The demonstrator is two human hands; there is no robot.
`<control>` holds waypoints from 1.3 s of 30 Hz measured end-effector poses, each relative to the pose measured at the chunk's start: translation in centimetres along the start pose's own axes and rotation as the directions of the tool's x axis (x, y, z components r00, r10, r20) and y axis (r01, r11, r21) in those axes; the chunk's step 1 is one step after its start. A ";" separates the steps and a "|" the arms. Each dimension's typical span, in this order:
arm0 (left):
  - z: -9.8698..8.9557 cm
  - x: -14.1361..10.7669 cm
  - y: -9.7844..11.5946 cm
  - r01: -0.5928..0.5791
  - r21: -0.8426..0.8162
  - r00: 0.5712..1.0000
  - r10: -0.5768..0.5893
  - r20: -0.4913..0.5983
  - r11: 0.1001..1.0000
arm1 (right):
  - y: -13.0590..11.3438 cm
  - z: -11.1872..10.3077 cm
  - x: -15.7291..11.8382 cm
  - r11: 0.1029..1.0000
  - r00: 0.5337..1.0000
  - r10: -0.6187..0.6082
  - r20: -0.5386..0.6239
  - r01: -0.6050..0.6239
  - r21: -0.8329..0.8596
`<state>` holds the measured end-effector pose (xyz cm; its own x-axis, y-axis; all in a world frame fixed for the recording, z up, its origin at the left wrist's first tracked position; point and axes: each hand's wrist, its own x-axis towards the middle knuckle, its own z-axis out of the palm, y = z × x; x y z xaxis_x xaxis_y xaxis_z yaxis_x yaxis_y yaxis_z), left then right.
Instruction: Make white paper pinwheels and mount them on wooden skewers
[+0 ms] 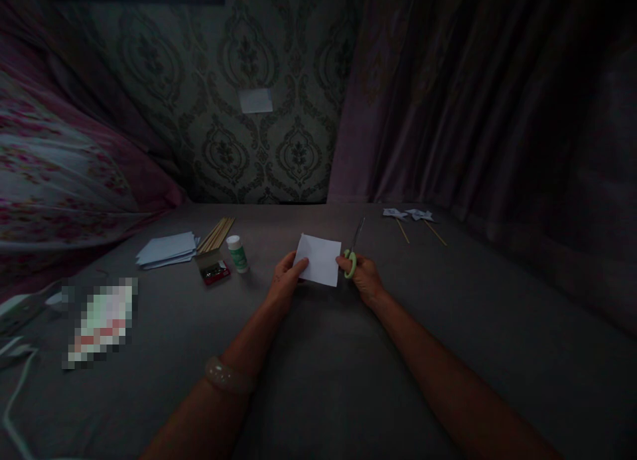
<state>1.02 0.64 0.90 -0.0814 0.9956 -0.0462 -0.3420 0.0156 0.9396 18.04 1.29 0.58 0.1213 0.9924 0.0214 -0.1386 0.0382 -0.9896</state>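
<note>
A white, roughly square sheet of paper (321, 259) is held above the grey cloth. My left hand (287, 276) pinches its left edge, thumb on top. My right hand (365, 279) is closed around the green handles of a pair of scissors (351, 263), whose blades point away from me. The right thumb is at the paper's right edge; whether it grips the paper too is hard to tell.
Left of my hands are a glue bottle (237, 254), a red box of small metal pieces (215, 273), wooden sticks (217, 235) and a paper stack (168, 249). Two paper pinwheels on sticks (419, 215) lie at the back right. A cable (17, 393) runs at the far left.
</note>
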 end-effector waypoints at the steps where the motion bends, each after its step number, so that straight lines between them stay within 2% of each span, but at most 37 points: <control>1: 0.0 0.0 0.0 0.004 -0.007 1.000 -0.004 0.005 1.000 | 0.0 0.0 0.0 1.000 1.000 0.009 0.015 -0.009 0.012; 4: 0.0 0.0 0.2 0.004 -0.017 1.000 -0.004 -0.001 1.000 | -0.1 0.1 -0.2 1.000 1.000 0.003 0.024 -0.003 0.005; 9: 0.2 0.1 0.4 0.043 -0.076 0.998 -0.046 -0.042 0.996 | 0.1 0.4 -0.2 0.997 0.996 -0.068 -0.060 0.070 0.021; 13: 0.9 -0.5 0.7 0.120 -0.136 0.992 -0.123 -0.013 0.983 | 0.2 0.4 0.0 0.987 0.980 -0.142 -0.139 0.150 0.051; 17: 1.8 -1.5 0.9 0.172 -0.106 0.985 -0.170 0.025 0.979 | -0.2 0.6 -0.2 0.977 0.964 -0.203 -0.174 0.210 0.025; 27: 2.1 -1.6 -0.4 0.180 -0.046 0.983 -0.179 0.033 0.983 | -0.7 1.2 -0.9 0.958 0.946 -0.287 -0.149 0.285 -0.036; 32: 1.9 -1.6 0.1 0.089 -0.055 0.995 -0.092 -0.041 0.994 | -1.0 1.2 -1.0 0.974 0.962 -0.224 -0.157 0.215 -0.073; 34: 1.7 -1.5 0.7 0.035 -0.079 0.996 -0.041 -0.081 0.996 | -1.3 1.1 -1.2 0.977 0.980 -0.167 -0.110 0.149 -0.156; 36: 1.5 -1.4 1.2 -0.005 -0.112 0.994 -0.007 -0.111 0.994 | -1.5 1.0 -1.5 0.958 0.995 -0.098 0.015 0.098 -0.270; 39: 1.2 -1.3 2.1 -0.035 -0.161 0.991 0.013 -0.136 0.986 | -1.8 1.1 -2.1 0.903 0.971 0.010 0.239 0.094 -0.420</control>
<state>1.52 -0.55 3.30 -0.2123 0.9740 -0.0792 -0.4854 -0.0347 0.8736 16.92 -0.77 2.47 -0.1190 0.9919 0.0451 0.2990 0.0791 -0.9510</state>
